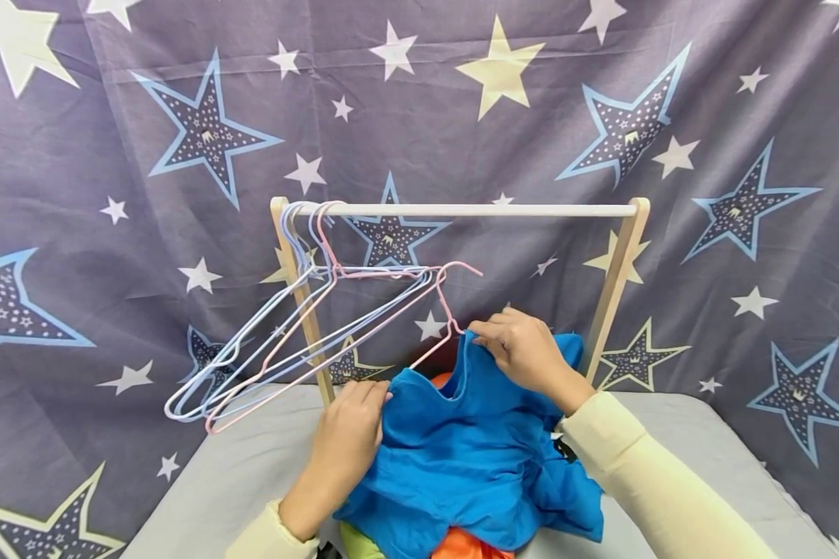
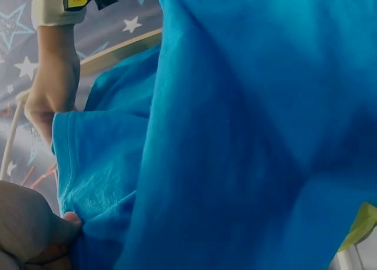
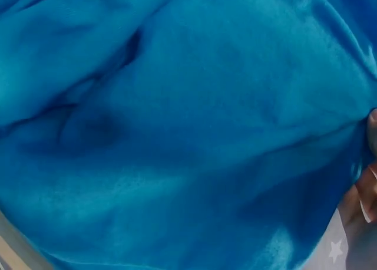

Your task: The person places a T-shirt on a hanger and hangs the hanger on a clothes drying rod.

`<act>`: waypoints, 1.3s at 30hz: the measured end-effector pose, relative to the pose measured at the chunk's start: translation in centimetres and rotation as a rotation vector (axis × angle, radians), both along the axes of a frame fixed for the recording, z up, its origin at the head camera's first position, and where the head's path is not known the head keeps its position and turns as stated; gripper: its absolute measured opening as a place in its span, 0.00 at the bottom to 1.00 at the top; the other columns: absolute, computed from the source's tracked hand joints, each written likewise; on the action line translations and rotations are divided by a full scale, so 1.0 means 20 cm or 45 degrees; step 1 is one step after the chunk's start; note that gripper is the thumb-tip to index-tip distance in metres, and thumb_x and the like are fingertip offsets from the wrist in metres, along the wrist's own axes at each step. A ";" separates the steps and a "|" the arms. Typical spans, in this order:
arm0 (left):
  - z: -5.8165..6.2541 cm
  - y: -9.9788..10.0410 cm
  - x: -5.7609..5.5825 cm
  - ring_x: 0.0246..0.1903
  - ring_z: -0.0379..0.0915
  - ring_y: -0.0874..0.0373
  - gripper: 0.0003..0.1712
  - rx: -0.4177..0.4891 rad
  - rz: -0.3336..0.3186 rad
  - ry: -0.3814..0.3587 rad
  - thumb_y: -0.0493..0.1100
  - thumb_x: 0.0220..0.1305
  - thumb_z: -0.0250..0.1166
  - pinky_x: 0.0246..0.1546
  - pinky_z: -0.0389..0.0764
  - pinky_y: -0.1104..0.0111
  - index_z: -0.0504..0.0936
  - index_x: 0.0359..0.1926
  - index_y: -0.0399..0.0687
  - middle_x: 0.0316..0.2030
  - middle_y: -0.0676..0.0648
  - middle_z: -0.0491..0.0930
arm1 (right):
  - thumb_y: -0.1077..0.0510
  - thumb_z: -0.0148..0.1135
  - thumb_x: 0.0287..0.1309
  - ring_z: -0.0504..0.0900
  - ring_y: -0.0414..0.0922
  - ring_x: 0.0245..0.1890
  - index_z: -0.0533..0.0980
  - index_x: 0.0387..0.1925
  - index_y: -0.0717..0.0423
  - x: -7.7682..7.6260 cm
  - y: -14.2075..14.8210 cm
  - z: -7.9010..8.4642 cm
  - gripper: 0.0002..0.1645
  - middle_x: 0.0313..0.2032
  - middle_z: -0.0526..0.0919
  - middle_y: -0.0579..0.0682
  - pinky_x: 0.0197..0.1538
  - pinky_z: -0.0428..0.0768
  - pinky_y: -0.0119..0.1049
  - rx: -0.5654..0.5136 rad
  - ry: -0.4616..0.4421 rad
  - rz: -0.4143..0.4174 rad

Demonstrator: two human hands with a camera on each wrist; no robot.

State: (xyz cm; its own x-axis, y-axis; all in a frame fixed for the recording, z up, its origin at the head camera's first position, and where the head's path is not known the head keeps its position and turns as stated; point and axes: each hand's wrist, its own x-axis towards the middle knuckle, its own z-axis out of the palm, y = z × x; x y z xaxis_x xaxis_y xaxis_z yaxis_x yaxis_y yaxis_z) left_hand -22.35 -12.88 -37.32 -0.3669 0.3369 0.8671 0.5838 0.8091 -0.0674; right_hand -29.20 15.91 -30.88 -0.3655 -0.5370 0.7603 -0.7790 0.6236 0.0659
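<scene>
Shirt (image 1: pixel 454 442) partly over a pink hanger (image 1: pixel 445 301), neckline pinched by the left hand (image 1: pixel 346 435) and right hand (image 1: pixel 527 353). Hanging it on the rail (image 1: pixel 531 210) apparently remains; other hangers (image 1: pixel 335 270) there are bare. Beneath, orange cloth (image 1: pixel 464 543) on a pale surface (image 1: pixel 231 481); behind, a starred curtain (image 1: pixel 433 116).

Head view: bright, even light, with soft shadows in the folds of the blue garment (image 1: pixel 461 450) at lower center; a pale star (image 1: pixel 24 45) at upper left looks washed out. Left wrist view: dimmer, the left hand (image 2: pixel 26 223) shadowed at lower left. Right wrist view: dim, soft-focused, faint sheen at lower right.
</scene>
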 end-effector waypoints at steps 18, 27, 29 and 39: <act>0.03 0.07 -0.01 0.33 0.78 0.45 0.04 0.148 -0.039 -0.047 0.31 0.63 0.69 0.37 0.82 0.55 0.84 0.39 0.35 0.33 0.42 0.83 | 0.69 0.71 0.59 0.81 0.45 0.34 0.87 0.47 0.57 0.03 -0.05 -0.02 0.15 0.34 0.88 0.48 0.35 0.82 0.38 -0.038 -0.076 0.011; 0.04 0.06 -0.01 0.36 0.79 0.44 0.04 0.190 0.012 -0.081 0.28 0.63 0.68 0.41 0.82 0.54 0.81 0.38 0.35 0.34 0.41 0.81 | 0.65 0.66 0.66 0.76 0.47 0.41 0.83 0.56 0.58 0.01 0.00 -0.03 0.18 0.40 0.83 0.52 0.41 0.80 0.38 0.149 -0.088 -0.008; 0.04 0.06 -0.01 0.36 0.79 0.44 0.03 0.199 0.012 -0.084 0.28 0.63 0.67 0.41 0.82 0.54 0.81 0.37 0.34 0.34 0.40 0.81 | 0.66 0.65 0.66 0.74 0.47 0.41 0.83 0.57 0.56 0.00 0.01 -0.03 0.19 0.39 0.81 0.52 0.40 0.79 0.38 0.163 -0.071 -0.025; 0.05 0.03 0.00 0.34 0.79 0.44 0.02 0.236 0.029 -0.097 0.29 0.64 0.67 0.38 0.83 0.53 0.81 0.36 0.34 0.33 0.40 0.82 | 0.66 0.65 0.66 0.71 0.46 0.36 0.84 0.54 0.58 -0.03 0.07 -0.04 0.16 0.35 0.76 0.51 0.36 0.73 0.37 0.185 -0.045 -0.009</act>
State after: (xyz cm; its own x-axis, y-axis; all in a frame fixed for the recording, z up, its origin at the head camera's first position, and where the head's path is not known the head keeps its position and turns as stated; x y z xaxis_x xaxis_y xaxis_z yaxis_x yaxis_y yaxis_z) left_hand -22.41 -12.36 -36.31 -0.4394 0.1647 0.8831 0.5627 0.8167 0.1277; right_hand -29.71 17.37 -31.63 -0.3947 -0.6376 0.6615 -0.7782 0.6148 0.1283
